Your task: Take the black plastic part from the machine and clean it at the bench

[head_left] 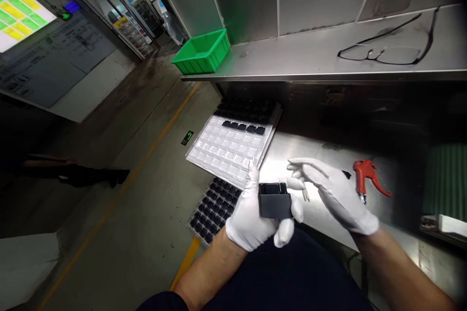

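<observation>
**A:** What does the left hand (251, 214) have?

**B:** Its grip is closed around a small dark grey box-shaped part (275, 200), fingers wrapped beneath and thumb up behind it. The part sits low in the middle of the view, above the person's lap and just at the near edge of the steel surface (321, 148). Its open side faces up, probably so the recess can be seen and reached.

**A:** And the right hand (337, 194)?

**B:** Its grip is loose and open, fingers spread and pointing left, fingertips just beside the part's upper right corner. It clasps nothing that can be made out. A small pale metal piece (305, 195) shows beneath its fingers; whether the hand touches it cannot be told.

**A:** What lies around them?

**B:** Ahead of the left hand a clear blister tray (229, 148) rests tilted over the surface's corner, its far rows filled with dark parts and the near pockets bare, which suggests it is being filled from the far side. Below it a black tray (213, 209) sits nearer the floor. A red air blow gun (367, 175) lies on the surface right of the hands, within reach. On the upper shelf (328, 53) are spectacles (386, 51) and a green bin (202, 52), well apart from the hands.
</observation>
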Motion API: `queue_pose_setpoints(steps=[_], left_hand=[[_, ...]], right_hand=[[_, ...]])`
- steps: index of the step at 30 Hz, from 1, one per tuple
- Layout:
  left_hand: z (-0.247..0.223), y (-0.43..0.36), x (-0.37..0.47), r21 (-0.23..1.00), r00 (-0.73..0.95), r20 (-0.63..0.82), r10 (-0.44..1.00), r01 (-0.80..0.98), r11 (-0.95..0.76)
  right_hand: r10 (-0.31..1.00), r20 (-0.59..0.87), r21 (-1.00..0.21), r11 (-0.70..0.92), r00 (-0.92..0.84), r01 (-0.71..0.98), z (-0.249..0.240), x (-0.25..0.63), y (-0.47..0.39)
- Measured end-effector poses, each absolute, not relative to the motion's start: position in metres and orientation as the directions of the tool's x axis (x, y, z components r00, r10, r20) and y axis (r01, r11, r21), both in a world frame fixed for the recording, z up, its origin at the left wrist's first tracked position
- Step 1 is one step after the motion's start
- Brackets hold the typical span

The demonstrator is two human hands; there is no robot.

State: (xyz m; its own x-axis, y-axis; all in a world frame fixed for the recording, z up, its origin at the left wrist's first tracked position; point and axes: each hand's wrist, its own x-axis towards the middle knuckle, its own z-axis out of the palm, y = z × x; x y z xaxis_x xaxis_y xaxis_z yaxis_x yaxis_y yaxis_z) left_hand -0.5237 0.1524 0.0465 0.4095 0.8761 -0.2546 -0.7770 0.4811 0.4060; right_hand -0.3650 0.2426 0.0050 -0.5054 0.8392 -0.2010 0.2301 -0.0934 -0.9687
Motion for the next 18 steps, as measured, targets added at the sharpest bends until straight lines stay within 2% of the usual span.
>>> queue_pose_setpoints(steps=[1,4,6,8,12,15,18], left_hand=[[0.046,0.153,-0.524,0.419,0.434,-0.273,0.859,-0.75,0.512],[0.045,0.153,-0.523,0.46,0.495,-0.368,0.787,-0.639,0.617],[0.046,0.153,-0.521,0.47,0.526,-0.426,0.737,-0.567,0.676],[0.047,0.153,-0.52,0.443,0.584,-0.443,0.681,-0.518,0.732],[0.051,0.157,-0.517,0.366,0.652,-0.356,0.67,-0.562,0.742],[0.052,0.161,-0.516,0.366,0.675,-0.28,0.683,-0.582,0.726],[0.052,0.163,-0.515,0.373,0.706,-0.234,0.668,-0.569,0.733]], right_hand=[[0.792,-0.169,-0.981,-0.078,-0.587,0.177,0.029,-0.364,0.24],[0.654,-0.176,-0.975,-0.013,-0.736,0.221,0.074,-0.367,0.237],[0.624,-0.183,-0.967,0.024,-0.759,0.253,0.081,-0.371,0.238],[0.649,-0.189,-0.965,0.018,-0.737,0.262,0.075,-0.372,0.239],[0.702,-0.227,-0.972,-0.126,-0.674,0.197,0.06,-0.365,0.239],[0.728,-0.224,-0.974,-0.173,-0.648,0.143,0.06,-0.357,0.236],[0.695,-0.235,-0.97,-0.213,-0.679,0.118,0.065,-0.351,0.233]])
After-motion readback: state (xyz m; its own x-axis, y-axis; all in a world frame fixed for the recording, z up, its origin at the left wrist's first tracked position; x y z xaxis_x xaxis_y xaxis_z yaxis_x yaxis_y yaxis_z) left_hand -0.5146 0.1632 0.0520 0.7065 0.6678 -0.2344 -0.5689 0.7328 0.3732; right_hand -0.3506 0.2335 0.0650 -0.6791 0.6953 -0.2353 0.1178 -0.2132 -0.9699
